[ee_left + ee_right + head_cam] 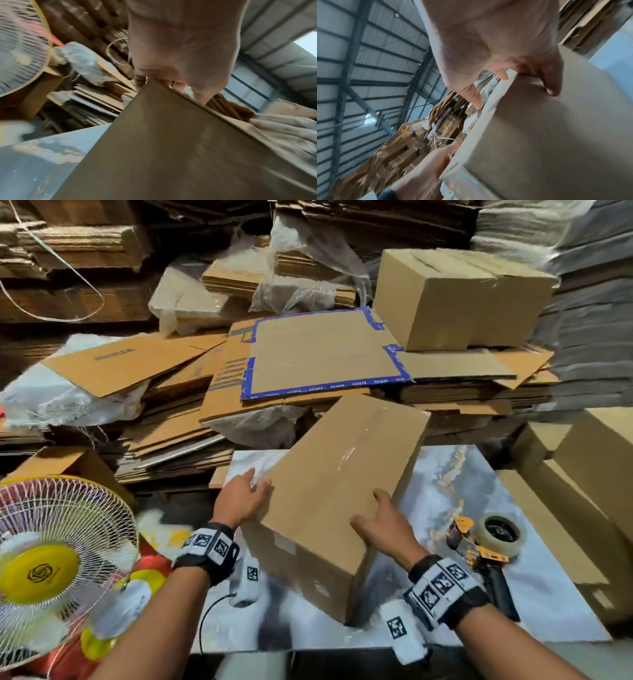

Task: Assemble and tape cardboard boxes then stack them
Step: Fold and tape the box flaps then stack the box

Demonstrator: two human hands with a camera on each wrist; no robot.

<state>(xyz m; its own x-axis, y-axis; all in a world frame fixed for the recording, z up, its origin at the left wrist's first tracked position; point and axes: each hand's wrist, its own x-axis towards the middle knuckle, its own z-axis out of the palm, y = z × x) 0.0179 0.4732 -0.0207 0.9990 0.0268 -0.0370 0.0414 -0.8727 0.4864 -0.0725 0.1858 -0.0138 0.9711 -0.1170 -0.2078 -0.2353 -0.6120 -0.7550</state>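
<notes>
left hand [241,498], right hand [385,525]: both grip one taped box [342,491] | one tape dispenser [486,546] | one fan [51,563]

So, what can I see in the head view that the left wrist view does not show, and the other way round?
Only the head view shows the right hand on the taped box, the tape dispenser on the marbled table, and a finished box on the flat cardboard behind. Only the left wrist view shows the left hand from below, its fingers over the box's edge, and a bright opening at right. Both show the box, the fan, the table and the cardboard stacks.
</notes>
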